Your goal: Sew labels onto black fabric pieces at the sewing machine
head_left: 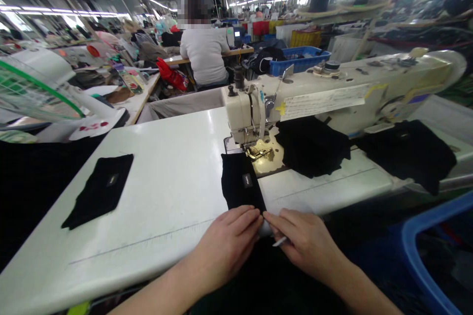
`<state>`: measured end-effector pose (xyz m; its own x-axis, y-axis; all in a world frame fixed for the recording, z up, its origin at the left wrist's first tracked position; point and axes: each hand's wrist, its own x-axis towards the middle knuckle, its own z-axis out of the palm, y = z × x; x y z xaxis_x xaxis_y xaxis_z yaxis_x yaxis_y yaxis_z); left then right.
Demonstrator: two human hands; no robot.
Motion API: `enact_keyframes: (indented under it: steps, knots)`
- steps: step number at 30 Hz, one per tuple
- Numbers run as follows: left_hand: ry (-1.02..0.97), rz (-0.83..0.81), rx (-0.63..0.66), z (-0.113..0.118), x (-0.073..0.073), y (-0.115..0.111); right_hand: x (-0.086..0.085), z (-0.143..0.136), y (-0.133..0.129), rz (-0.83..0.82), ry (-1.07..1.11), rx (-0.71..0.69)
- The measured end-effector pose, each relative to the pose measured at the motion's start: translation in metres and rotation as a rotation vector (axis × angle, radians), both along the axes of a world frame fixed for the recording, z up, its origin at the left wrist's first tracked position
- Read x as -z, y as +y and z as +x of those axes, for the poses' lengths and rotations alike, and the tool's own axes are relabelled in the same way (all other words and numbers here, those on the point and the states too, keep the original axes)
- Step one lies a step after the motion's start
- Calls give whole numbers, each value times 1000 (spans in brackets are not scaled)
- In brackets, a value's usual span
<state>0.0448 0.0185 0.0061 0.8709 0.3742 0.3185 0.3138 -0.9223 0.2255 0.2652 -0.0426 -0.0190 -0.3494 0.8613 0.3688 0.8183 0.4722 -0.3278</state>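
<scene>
Left hand (231,236) down on the cloth (236,194), fingers together over its near end, thumb hidden, so pinching or merely pressing, you could not tell! Right hand (305,236) was there too, fingertips at the near right corner, and a white strip (280,241) was caught under its curled fingers. And the cloth? Straight ahead of both hands it lay, flat on the table (166,182), label (247,180) up, far end right by the foot of the sewing machine (238,115). Well off to the left, a second black piece (99,189) lay alone.
</scene>
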Motion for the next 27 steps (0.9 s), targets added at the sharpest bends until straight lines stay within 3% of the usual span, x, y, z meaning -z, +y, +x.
enact_keyframes:
  steps: [15, 27]
  knots:
    - [46, -64, -1, 5, -6, 30, -10, -3, 32, -133, -27, 47]
    - [99, 6, 16, 10, -10, 69, -13, 0, 70, -38, -24, 81]
